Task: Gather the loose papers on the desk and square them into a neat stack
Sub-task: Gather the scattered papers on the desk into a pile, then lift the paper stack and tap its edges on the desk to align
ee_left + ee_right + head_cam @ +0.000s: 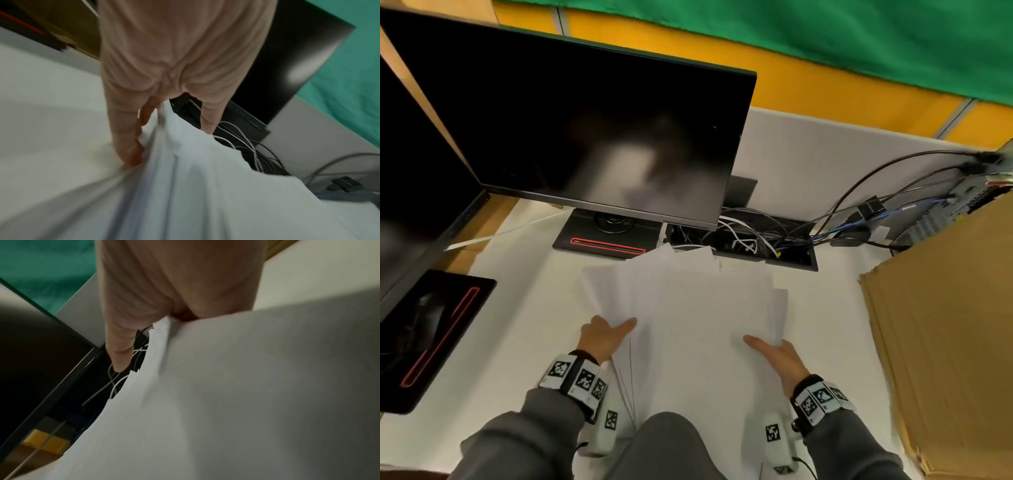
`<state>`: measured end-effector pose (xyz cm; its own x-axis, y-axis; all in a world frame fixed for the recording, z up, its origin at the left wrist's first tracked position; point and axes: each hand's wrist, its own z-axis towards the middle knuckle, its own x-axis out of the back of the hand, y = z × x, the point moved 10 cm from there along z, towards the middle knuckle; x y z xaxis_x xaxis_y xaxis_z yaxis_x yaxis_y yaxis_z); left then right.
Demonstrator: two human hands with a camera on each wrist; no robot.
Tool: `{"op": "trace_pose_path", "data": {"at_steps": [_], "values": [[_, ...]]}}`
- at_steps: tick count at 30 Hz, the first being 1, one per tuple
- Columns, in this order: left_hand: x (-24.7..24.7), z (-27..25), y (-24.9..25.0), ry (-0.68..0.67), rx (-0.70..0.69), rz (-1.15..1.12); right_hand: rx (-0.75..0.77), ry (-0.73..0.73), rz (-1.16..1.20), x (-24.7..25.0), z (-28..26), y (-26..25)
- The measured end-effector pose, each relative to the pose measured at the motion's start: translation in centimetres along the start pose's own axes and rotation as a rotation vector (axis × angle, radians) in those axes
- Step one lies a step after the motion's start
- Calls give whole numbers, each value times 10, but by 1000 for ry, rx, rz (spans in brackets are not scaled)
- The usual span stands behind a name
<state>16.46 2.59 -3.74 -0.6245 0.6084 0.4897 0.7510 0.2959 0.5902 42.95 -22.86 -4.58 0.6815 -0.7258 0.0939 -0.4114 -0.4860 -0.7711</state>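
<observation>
A loose sheaf of white papers (688, 308) is held up off the white desk (527, 308) in front of me, its sheets fanned and uneven at the far edge. My left hand (607, 334) grips the sheaf's left side, thumb on top and fingers underneath. My right hand (774, 349) grips the right side the same way. In the left wrist view the papers (195, 186) run between thumb and fingers (131, 154). In the right wrist view the papers (226, 394) cover my fingers, and only the thumb (119, 353) shows.
A black monitor (585, 130) stands behind the papers, a second one (410, 178) at the left. A cable tray with tangled wires (750, 240) lies just beyond the sheaf. A large cardboard stack (945, 325) fills the right side.
</observation>
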Motion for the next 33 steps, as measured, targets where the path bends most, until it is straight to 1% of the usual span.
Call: {"op": "trace_pose_path", "data": {"at_steps": [1,3,5,7,10,12,13,15,17,19,22,24,26,27,28,29,30,31,33], "values": [[-11,-3,5,-27,-7,79,-15,-39,0,-12,-1,1],[-34,-8,15,-80,-48,109,-28,-103,-29,-33,-1,3],[-54,-12,18,-183,-78,9,-20,-134,-76,-44,-2,3],[-65,-14,13,-279,-107,-147,-9,-139,-89,-45,-5,4],[-53,-23,-8,-260,-104,-465,31,-154,-9,-33,-21,2],[-38,-34,-16,-210,-166,-548,77,-173,80,-24,-37,-5],[-33,-38,-16,-205,-210,-557,109,-180,113,-20,-46,-12],[-31,-55,0,-276,-294,-538,195,-175,153,-15,-63,-34],[-25,-81,36,-372,-406,-588,324,-145,152,-12,-84,-70],[-5,-113,85,-412,-570,-631,485,-96,143,-6,-107,-115],[32,-160,152,-405,-866,-617,704,-35,146,7,-138,-176],[51,-184,178,-350,-988,-583,800,-11,170,11,-155,-200],[63,-194,189,-308,-1059,-576,848,17,202,14,-164,-209],[67,-191,189,-289,-1064,-587,852,26,204,14,-166,-210],[70,-182,183,-276,-1034,-612,843,19,198,12,-165,-208],[69,-167,172,-281,-971,-661,825,-7,182,8,-161,-202],[64,-151,158,-304,-879,-704,789,-24,155,2,-154,-193],[54,-138,147,-332,-793,-701,744,-35,126,-3,-144,-180],[33,-130,135,-363,-701,-649,653,-32,107,-12,-121,-152]]}}
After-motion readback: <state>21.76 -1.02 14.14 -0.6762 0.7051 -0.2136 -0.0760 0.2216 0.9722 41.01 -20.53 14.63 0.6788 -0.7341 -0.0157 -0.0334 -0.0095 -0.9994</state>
